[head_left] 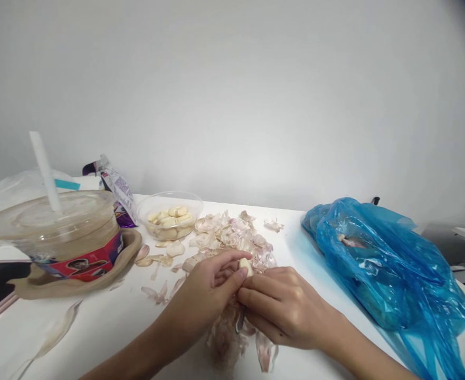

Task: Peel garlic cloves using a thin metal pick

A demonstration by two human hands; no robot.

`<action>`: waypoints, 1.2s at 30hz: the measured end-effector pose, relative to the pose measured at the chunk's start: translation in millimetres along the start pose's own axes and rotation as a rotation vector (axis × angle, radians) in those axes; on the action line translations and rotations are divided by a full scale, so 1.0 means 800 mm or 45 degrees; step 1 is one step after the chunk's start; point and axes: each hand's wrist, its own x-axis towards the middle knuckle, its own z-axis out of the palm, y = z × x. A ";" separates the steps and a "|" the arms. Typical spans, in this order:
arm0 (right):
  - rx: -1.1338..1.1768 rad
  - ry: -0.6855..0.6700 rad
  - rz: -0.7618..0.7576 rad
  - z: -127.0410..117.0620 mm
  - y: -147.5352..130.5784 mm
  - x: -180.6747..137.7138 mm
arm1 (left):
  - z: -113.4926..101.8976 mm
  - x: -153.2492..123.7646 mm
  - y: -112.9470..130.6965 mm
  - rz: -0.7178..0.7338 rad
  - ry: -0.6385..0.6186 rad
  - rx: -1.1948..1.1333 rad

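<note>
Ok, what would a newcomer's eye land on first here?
Probably the blue bag on the right, then the big cup with its straw on the left. Between them, the left hand pinches a pale clove, the right hand close by, above scattered skins.

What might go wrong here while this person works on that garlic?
The peeled garlic clove is pinched at the left hand's fingertips, so it might slip into the loose skins beyond.

The right hand seems to hold a mostly hidden metal tool; if its edge is sharp, it could nick a finger.

The drink cup stands near the left forearm; a bump might spill it.
</note>
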 end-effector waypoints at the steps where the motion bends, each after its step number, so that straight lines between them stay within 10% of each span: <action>1: 0.002 0.000 -0.001 -0.001 -0.001 0.000 | 0.000 0.000 0.000 0.004 0.000 0.004; 36: 0.005 -0.013 0.010 0.000 -0.001 0.001 | 0.000 0.000 0.003 -0.029 -0.005 -0.009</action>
